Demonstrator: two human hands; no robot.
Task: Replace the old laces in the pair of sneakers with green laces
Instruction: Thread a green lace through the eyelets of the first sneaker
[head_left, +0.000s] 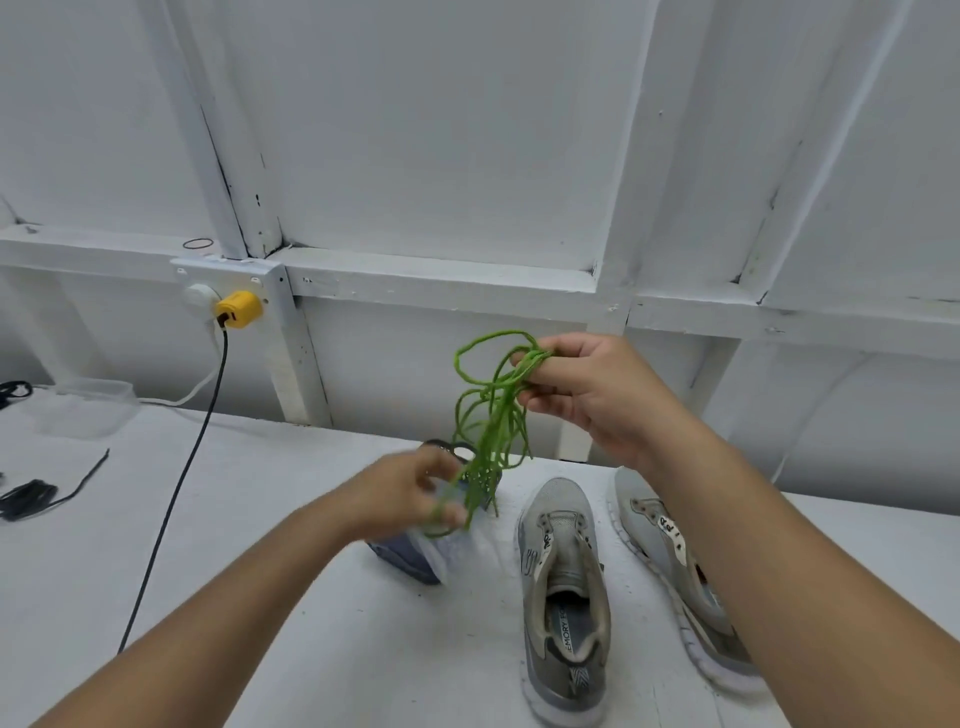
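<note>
While the right hand pinches a tangled bunch of thin green laces above the desk, the blurred left hand's fingers curl round its lower strands. Two grey mesh sneakers, unlaced, lie near the right edge; one insole reads "MEMORY FO". Black laces lie far left.
</note>
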